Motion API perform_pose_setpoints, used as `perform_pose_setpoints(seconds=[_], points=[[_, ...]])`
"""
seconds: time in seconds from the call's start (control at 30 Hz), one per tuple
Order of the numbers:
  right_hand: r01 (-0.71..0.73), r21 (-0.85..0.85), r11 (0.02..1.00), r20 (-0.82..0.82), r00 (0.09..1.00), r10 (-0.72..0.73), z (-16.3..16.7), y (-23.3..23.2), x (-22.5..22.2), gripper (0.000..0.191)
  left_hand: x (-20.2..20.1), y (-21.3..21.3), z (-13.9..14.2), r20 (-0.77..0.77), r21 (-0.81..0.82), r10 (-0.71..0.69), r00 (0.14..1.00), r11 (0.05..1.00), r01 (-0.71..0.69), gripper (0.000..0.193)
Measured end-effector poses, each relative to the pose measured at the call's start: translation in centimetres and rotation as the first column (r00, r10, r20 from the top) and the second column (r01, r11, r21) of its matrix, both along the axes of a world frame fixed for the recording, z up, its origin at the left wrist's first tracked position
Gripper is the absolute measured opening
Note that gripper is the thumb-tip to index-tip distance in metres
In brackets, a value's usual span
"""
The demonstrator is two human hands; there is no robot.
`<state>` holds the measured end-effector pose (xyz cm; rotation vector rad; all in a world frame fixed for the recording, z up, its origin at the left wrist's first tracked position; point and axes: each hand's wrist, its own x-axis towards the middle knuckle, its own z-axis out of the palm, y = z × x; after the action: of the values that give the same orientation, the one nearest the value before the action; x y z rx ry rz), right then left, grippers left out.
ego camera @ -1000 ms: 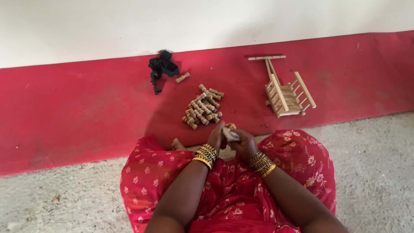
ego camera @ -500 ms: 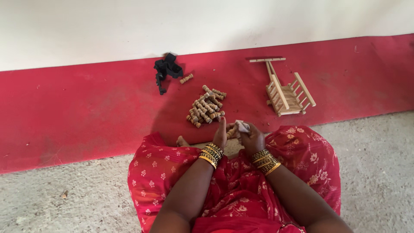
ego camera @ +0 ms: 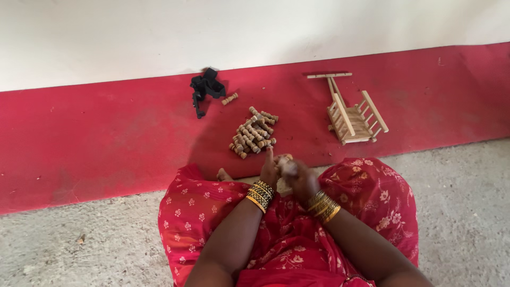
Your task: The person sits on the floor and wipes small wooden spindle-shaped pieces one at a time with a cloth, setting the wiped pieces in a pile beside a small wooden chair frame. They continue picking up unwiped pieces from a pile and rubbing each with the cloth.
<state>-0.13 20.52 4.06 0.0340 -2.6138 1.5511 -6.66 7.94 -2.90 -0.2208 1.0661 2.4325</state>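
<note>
At the far left of the things on the red floor band lies a black angular object, its make hard to read, with one lone wooden peg just beside it. Next comes the heap of wooden pegs, lying as it did half a second ago. Below the heap the left hand stands with its fingers raised and fairly straight, pressed against a small pale piece held above the lap; earlier the two hands sat a little apart, now they meet over it. The right hand is smeared by motion, curled around the same piece, though whether it truly grips cannot be told, nor what the piece is. Gold bangles ring both wrists. A toe shows by the red floral cloth. To the right, well apart, the small wooden slatted frame rests tilted, unchanged. The forearms are cut off by the lower edge.
</note>
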Motion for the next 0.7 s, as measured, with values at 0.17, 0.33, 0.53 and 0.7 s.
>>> perform_pose_setpoints(seconds=[0.17, 0.33, 0.53, 0.7], points=[[-0.067, 0.011, 0.998, -0.055, 0.996, 0.067, -0.6, 0.9, -0.9, 0.030, 0.2, -0.5, 0.3, -0.200, 0.005, -0.106, 0.974, 0.994, 0.109, 0.083], [0.100, 0.049, 0.994, 0.075, 0.992, -0.104, -0.8, 3.2, -3.7, 0.024, 1.1, -0.6, 1.3, -0.061, -0.208, -0.070, 0.996, 0.977, 0.056, 0.058], [-0.110, -0.041, 0.993, -0.049, 0.993, 0.107, -1.5, 2.6, -1.9, 0.034, -0.3, -0.7, 0.7, 0.138, -0.168, 0.173, 0.975, 0.974, -0.149, 0.020], [-0.217, 0.334, 0.917, -0.439, 0.825, 0.355, -0.8, 1.1, -0.7, 0.028, -0.9, -1.3, -1.8, 0.122, -0.016, 0.231, 0.965, 0.973, -0.231, 0.025]])
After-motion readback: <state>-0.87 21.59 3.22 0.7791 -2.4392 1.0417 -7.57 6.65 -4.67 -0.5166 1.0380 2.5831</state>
